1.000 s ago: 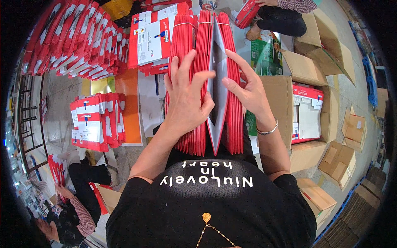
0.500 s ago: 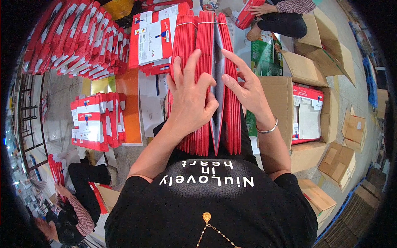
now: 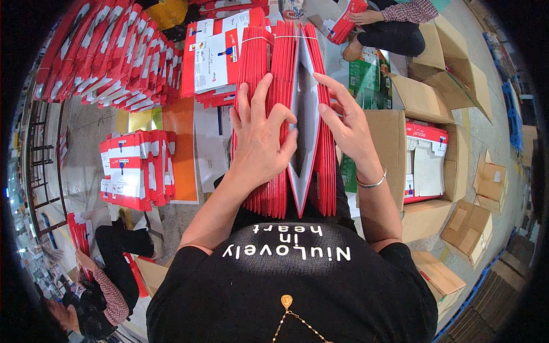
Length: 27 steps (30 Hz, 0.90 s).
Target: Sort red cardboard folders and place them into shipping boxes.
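Grey floor [image 3: 83,131]; dark rack [image 3: 46,147] left; blue pallet [image 3: 511,114] right

Flat red cartons [image 3: 281,66] stood on edge, packed side by side in the upper middle of the frame, their long edges running top to bottom. Pale bands [image 3: 257,39] crossed them near their upper ends. Right of centre, one carton [image 3: 309,108] gaped, its whitish inside showing, its lower end pointed.

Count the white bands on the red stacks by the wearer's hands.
2: one white band across the left red stack, another band across the right red stack; more may be hidden.
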Available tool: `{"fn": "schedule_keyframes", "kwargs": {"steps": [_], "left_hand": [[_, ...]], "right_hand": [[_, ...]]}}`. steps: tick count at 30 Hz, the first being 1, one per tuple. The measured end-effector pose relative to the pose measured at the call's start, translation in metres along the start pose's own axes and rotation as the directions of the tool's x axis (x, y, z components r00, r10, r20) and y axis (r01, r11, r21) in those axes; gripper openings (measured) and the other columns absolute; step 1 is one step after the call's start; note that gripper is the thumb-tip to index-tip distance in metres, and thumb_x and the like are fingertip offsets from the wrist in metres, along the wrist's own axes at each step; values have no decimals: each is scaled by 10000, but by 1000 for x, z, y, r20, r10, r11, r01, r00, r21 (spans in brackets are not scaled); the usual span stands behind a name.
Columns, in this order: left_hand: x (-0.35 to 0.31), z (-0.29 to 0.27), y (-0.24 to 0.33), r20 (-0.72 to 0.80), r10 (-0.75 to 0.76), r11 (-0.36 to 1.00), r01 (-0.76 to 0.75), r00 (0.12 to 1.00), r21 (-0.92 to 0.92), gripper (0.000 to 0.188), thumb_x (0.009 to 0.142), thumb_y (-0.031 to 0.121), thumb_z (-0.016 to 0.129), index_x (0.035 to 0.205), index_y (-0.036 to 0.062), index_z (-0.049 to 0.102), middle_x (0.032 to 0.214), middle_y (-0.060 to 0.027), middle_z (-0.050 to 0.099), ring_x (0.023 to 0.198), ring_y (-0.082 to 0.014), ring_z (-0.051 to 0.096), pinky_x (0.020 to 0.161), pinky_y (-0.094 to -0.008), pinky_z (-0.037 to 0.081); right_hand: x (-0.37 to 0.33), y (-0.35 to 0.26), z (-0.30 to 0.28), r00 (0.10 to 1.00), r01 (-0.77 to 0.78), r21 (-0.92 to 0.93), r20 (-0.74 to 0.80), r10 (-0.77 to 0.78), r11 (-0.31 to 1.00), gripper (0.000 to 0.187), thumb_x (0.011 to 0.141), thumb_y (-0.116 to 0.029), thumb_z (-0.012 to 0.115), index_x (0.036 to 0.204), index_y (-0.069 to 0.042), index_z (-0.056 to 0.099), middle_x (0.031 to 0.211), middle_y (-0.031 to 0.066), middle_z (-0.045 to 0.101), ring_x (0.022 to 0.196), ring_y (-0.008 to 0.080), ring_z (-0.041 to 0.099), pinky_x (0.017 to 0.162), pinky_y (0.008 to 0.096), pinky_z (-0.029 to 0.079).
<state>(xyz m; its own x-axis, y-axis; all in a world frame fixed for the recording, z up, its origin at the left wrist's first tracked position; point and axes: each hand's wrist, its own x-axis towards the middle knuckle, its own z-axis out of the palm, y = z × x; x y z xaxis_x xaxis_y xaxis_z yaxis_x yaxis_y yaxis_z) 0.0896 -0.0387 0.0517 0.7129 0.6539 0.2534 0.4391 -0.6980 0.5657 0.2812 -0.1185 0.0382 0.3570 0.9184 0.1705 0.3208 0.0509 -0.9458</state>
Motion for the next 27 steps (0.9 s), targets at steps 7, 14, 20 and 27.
{"fn": "schedule_keyframes", "kwargs": {"steps": [7, 14, 20, 27], "left_hand": [[1, 4, -5, -32, -12, 995, 15, 999, 94, 267, 817, 158, 672, 1059, 103, 575, 1615, -236, 218, 1491, -553, 136, 1169, -674, 168], [1, 3, 3, -59, -30, 997, 34, 998, 62, 393, 790, 299, 768, 1057, 95, 566, 1609, -244, 216, 1488, -544, 155, 1140, -697, 174], [0, 7, -9, -142, 32, 995, -45, 989, -88, 359, 758, 170, 702, 1091, 104, 585, 1621, -217, 184, 1463, -586, 120, 1086, -767, 167], [1, 4, 5, -59, 4, 999, -2, 998, 40, 382, 767, 293, 746, 1056, 101, 586, 1626, -187, 194, 1454, -604, 102, 1050, -805, 155]], "right_hand": [[4, 2, 9, 994, 85, 81, 61, -90, 993, 524, 966, -161, 690, 1468, -153, 543, 1423, 79, 606, 925, 141, 683, 838, 299, 559], [3, -4, 10, 999, 49, 13, 22, -49, 999, 522, 958, -140, 685, 1462, -156, 551, 1360, 84, 621, 949, 156, 670, 838, 303, 555], [0, 1, 6, 1000, -14, 126, 30, 10, 992, 555, 928, -128, 721, 1457, -158, 556, 1317, 102, 628, 1019, 174, 639, 828, 299, 556], [2, -3, 13, 998, 30, 108, 43, -35, 994, 534, 937, -142, 730, 1448, -159, 575, 1302, 95, 633, 1041, 140, 623, 873, 316, 554]]}}
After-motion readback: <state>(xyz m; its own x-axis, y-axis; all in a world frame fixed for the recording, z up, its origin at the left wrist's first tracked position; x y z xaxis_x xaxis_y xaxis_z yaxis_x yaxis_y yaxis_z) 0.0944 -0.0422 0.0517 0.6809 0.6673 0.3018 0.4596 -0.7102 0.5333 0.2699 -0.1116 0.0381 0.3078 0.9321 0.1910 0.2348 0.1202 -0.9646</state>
